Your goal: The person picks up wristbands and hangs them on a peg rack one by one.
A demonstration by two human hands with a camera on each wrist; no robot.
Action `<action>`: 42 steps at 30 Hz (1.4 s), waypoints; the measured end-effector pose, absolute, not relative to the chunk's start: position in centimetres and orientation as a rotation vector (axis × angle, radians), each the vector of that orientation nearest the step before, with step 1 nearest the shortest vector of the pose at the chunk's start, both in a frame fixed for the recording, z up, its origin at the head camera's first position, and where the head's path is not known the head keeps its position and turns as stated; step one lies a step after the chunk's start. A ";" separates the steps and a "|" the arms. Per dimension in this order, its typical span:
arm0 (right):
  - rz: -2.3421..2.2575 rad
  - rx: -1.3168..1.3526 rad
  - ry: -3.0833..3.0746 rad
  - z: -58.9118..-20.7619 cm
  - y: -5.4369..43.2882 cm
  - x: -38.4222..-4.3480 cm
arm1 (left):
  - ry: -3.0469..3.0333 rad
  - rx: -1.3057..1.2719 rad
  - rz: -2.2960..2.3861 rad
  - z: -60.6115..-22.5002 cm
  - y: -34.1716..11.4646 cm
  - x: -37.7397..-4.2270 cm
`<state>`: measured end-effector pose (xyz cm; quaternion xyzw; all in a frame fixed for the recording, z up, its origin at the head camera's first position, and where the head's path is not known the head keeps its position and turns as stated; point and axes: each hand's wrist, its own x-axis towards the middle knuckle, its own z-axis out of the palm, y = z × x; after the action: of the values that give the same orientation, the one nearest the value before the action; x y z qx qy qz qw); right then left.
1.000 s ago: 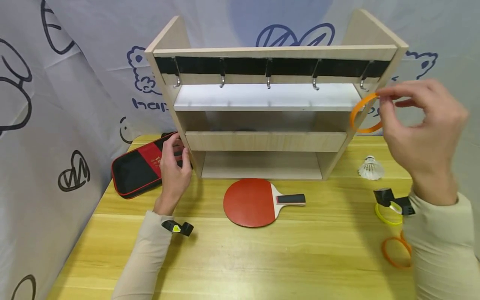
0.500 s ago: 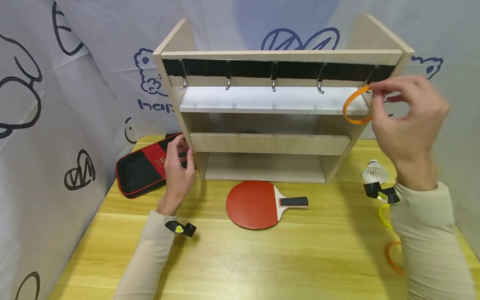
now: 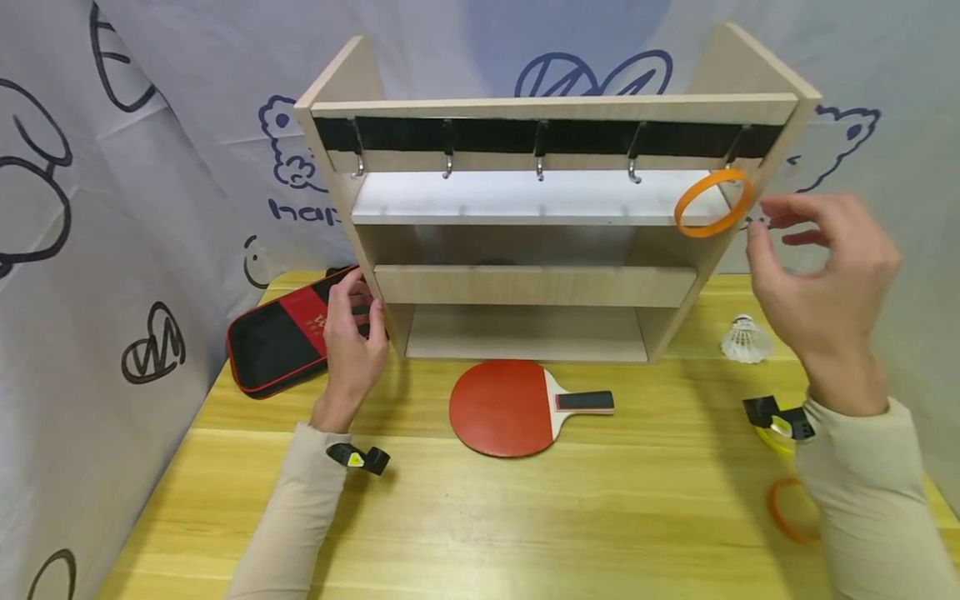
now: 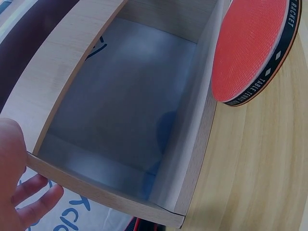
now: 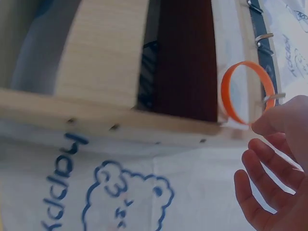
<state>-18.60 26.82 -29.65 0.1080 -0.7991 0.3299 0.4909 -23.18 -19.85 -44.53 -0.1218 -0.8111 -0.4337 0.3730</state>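
An orange ring (image 3: pixel 712 204) hangs on the rightmost hook of the wooden shelf (image 3: pixel 536 287); in the right wrist view the ring (image 5: pixel 226 94) encircles that hook. My right hand (image 3: pixel 832 267) stands just right of it, fingers loosely bent with a gap between thumb and forefinger, holding nothing. At the shelf's left side panel, my left hand (image 3: pixel 354 350) rests with relaxed fingers: the thumb meets the front edge and the other fingertips (image 4: pixel 50 197) lie along the outer face. Part of that hand falls outside the left wrist view.
A red table tennis paddle (image 3: pixel 501 408) lies before the shelf. Left stands a black and red case (image 3: pixel 273 346), partly behind my left hand. To the right are a shuttlecock (image 3: pixel 745 339), a yellow ring (image 3: pixel 772 440) and another orange ring (image 3: pixel 783 521), both partly covered by my right arm.
My right hand carried the orange ring left to the end hook, let it go there, and drew back right and down. The left hand stays at the side panel.
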 end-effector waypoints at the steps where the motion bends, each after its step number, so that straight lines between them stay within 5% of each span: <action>1: 0.794 0.265 -1.956 -30.0 27.2 -18.3 | -2.078 -0.310 -1.112 -44.5 -19.9 -23.1; 27: 0.623 0.244 -2.456 -40.0 35.0 -13.4 | -2.073 -0.317 -1.111 -44.4 -19.9 -23.0; 42: 0.623 -0.004 -2.644 -44.3 40.5 -11.6 | -2.081 -0.323 -1.121 -44.3 -19.9 -23.1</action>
<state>-11.58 40.53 -44.31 -0.0013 -0.9515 0.2240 0.2109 -23.06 -19.91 -44.34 -0.1258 -0.8108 -0.4367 0.3689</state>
